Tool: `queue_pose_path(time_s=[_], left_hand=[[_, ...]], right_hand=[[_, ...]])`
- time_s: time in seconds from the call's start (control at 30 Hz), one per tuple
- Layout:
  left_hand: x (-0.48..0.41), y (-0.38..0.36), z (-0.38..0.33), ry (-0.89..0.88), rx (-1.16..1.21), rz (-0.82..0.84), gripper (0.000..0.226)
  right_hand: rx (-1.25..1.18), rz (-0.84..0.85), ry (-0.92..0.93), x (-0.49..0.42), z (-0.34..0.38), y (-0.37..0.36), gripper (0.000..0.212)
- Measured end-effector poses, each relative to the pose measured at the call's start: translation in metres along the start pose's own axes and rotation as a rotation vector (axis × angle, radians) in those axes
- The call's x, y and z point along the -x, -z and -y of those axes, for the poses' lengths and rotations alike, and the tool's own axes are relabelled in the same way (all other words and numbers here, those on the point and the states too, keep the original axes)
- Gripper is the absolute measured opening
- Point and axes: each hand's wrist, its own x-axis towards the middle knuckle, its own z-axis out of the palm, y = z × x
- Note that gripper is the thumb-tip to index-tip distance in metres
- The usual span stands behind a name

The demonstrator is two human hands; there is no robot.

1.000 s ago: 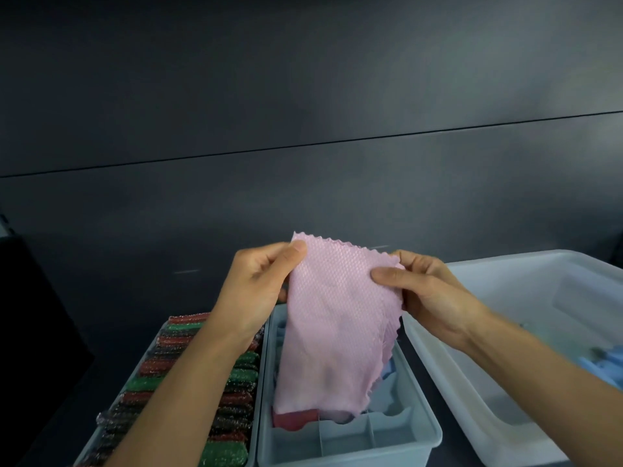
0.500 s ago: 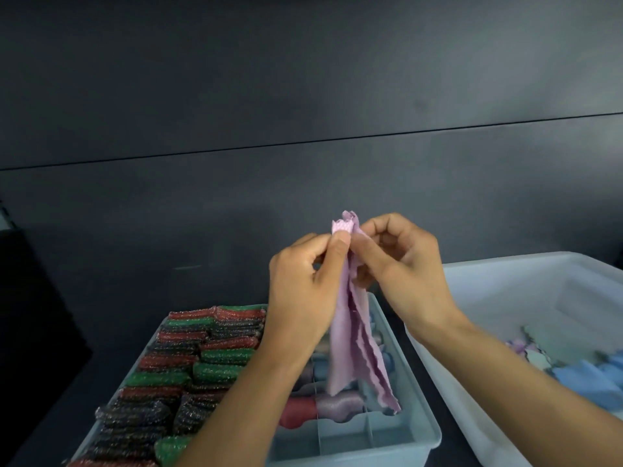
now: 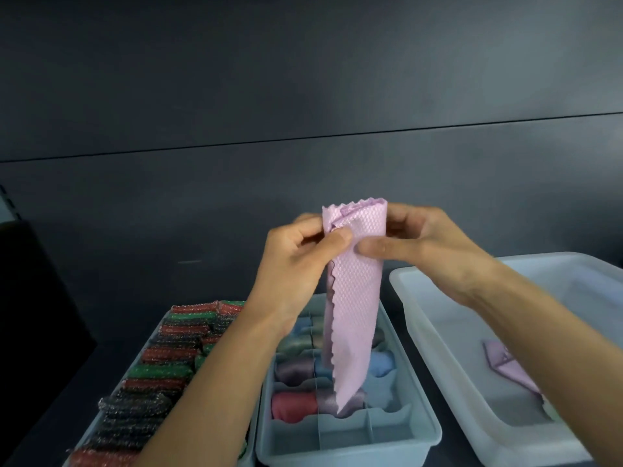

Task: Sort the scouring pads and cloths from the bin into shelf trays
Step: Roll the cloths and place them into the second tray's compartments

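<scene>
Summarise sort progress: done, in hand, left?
Done: scouring pads packed in rows at left; rolled cloths fill most of the divided tray. In hand: left hand and right hand pinch a pink cloth, folded to a strip, above that tray. Left: roll and slot it into the empty front row; at least one lilac cloth lies in the bin.
</scene>
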Motion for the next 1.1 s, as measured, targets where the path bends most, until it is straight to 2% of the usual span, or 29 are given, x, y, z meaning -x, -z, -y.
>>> queue_pose_path(time_s=[0.07, 0.13, 0.23, 0.33, 0.43, 0.47, 0.6, 0.7, 0.8, 0.9, 0.97, 1.07, 1.1], left_hand=[[-0.004, 0.001, 0.002, 0.016, 0.060, 0.003, 0.027], [-0.002, 0.004, 0.010, 0.101, 0.118, 0.098, 0.047], [0.011, 0.005, 0.028, 0.303, 0.089, 0.251, 0.053], [0.016, 0.007, 0.043, 0.412, -0.024, 0.225, 0.054], [0.014, 0.010, 0.049, 0.544, -0.057, 0.184, 0.070], [0.013, 0.011, 0.050, 0.586, -0.060, 0.165, 0.068], [0.011, 0.006, 0.051, 0.728, 0.117, 0.023, 0.031], [0.010, 0.008, 0.050, 0.818, 0.416, -0.005, 0.034], [0.005, 0.013, 0.052, 0.856, 0.570, -0.016, 0.047], [0.005, 0.016, 0.053, 0.850, 0.563, -0.006, 0.062], [0.006, 0.015, 0.054, 0.810, 0.472, 0.013, 0.046], [0.007, 0.018, 0.059, 0.747, 0.386, -0.025, 0.036], [0.008, 0.019, 0.061, 0.746, 0.387, -0.031, 0.036]], right_hand=[[-0.035, 0.031, 0.001, -0.005, 0.004, -0.005, 0.023], [-0.019, -0.019, 0.052, -0.011, 0.008, -0.010, 0.017], [0.009, -0.039, 0.086, -0.020, 0.014, -0.009, 0.016], [-0.005, -0.013, 0.117, -0.023, 0.018, -0.003, 0.019], [0.009, 0.017, 0.140, -0.020, 0.017, -0.002, 0.020], [0.017, 0.023, 0.158, -0.018, 0.015, -0.004, 0.020], [0.192, 0.069, 0.269, -0.001, -0.001, -0.011, 0.016], [0.495, 0.120, 0.321, 0.015, -0.026, -0.019, 0.019], [0.674, 0.144, 0.373, 0.025, -0.050, -0.026, 0.032], [0.697, 0.150, 0.395, 0.028, -0.060, -0.026, 0.034], [0.659, 0.180, 0.383, 0.030, -0.062, -0.023, 0.038], [0.756, 0.302, 0.366, 0.030, -0.067, -0.016, 0.079], [0.822, 0.319, 0.401, 0.028, -0.071, -0.016, 0.085]])
